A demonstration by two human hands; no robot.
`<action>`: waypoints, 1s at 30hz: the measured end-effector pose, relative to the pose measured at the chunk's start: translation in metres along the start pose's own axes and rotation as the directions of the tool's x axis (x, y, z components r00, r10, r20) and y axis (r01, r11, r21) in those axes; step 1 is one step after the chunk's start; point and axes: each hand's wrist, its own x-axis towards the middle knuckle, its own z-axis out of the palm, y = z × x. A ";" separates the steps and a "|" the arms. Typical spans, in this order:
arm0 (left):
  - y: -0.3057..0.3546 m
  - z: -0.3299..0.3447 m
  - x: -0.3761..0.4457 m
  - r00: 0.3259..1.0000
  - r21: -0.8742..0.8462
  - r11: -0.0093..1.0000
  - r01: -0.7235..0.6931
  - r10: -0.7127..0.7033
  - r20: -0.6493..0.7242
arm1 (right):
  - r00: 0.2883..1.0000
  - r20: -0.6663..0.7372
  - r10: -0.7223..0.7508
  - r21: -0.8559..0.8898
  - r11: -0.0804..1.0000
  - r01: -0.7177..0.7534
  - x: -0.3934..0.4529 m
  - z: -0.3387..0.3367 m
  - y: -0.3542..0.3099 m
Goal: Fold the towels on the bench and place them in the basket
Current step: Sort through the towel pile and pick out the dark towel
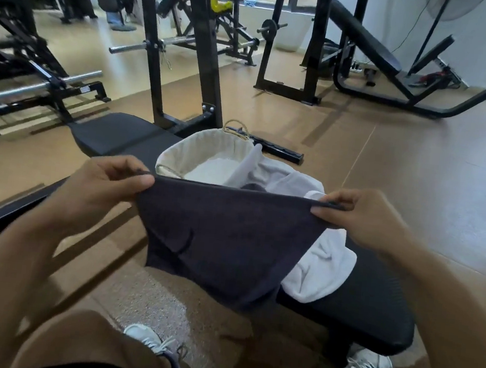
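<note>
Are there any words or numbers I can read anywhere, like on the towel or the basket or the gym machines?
None can be read.
Dark towel: plain, no label showing.
White towel: plain.
Basket: plain cloth lining.
Gym machine's small pale sticker: too small and blurred to read.

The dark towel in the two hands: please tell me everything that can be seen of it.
The dark navy terry towel is stretched flat by its top edge: the left hand pinches one upper corner, the right hand the other. The rest hangs loose to an uneven lower edge, with a small crease low on the left. It hangs in front of the black padded bench, partly hiding the cloth-lined basket.
</note>
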 end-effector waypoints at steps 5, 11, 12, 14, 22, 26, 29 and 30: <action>0.015 -0.046 -0.028 0.984 0.051 0.995 -0.081 0.072 0.162 | 0.973 0.202 -0.115 0.238 0.969 0.065 -0.025 -0.001 -0.030; 0.026 -0.029 -0.030 0.969 -0.052 0.998 -0.026 0.038 0.245 | 0.904 0.402 -0.144 0.344 0.939 -0.003 -0.034 -0.027 -0.046; 0.026 -0.019 -0.024 0.976 -0.064 0.998 -0.011 0.024 0.219 | 0.940 0.326 -0.099 0.258 0.966 0.012 -0.027 -0.031 -0.041; 0.015 0.002 -0.006 0.986 -0.039 0.998 0.043 -0.036 0.162 | 0.996 0.071 -0.047 0.068 0.997 0.042 -0.008 -0.034 -0.024; -0.053 0.096 0.079 0.961 0.056 0.977 0.208 -0.193 -0.200 | 0.937 -0.316 0.148 0.079 0.988 -0.129 0.057 -0.030 0.030; -0.078 0.124 0.088 0.905 0.020 0.978 0.210 -0.186 -0.382 | 0.880 -0.447 0.159 0.053 0.987 -0.151 0.067 -0.017 0.044; -0.084 0.145 0.085 0.900 -0.021 0.982 0.185 -0.178 -0.397 | 0.837 -0.538 0.100 0.033 0.995 -0.098 0.059 0.009 0.045; -0.081 0.153 0.084 0.907 -0.026 0.983 0.183 -0.179 -0.382 | 0.844 -0.531 0.081 0.042 0.997 -0.070 0.055 0.021 0.042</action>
